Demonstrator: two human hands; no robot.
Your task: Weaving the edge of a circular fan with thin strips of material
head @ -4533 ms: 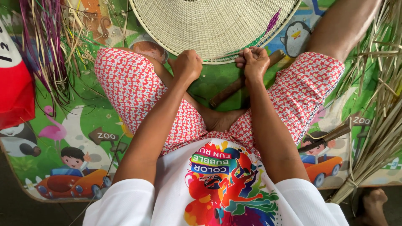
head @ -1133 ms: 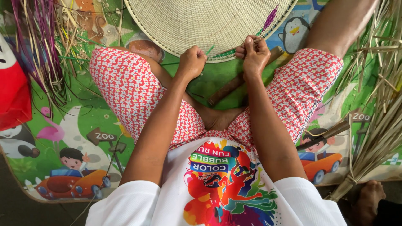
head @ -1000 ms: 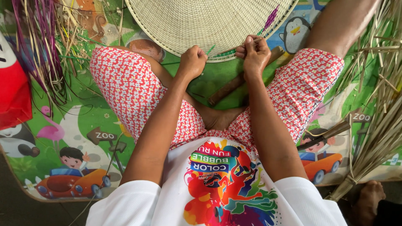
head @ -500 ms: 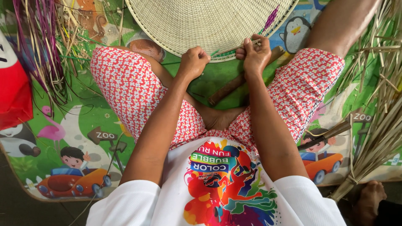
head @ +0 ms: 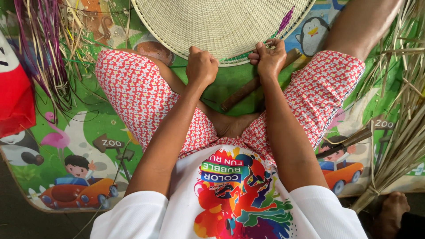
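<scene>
grey arrow sign (head: pixel 111 142) printed on mat, lower left | another (head: pixel 383 124) right edge

- woven round mat (head: pixel 221 22): pale plant-fibre strips, tight weave, matt, finely ribbed; a few purple dyed strands (head: pixel 285 20) at its right rim
- left hand (head: pixel 201 66) and right hand (head: pixel 268 57) closed on the mat's near rim, bare skin
- shorts (head: pixel 133 93): thin printed cloth, red-white, soft, matt
- shirt (head: pixel 234 194): white cloth, glossy-looking colour print
- floor mat (head: pixel 88 146): smooth foam or plastic, printed cartoons, slight sheen
- stick (head: pixel 248 88) between legs: brown wood, rough
- dried straw bundle (head: pixel 398 132) at floor mat's right edge: dry, stiff, matt
- purple strips (head: pixel 40 44) at top-left corner: dyed fibre
- red bag (head: pixel 15 102) at left edge: shiny plastic-like
</scene>
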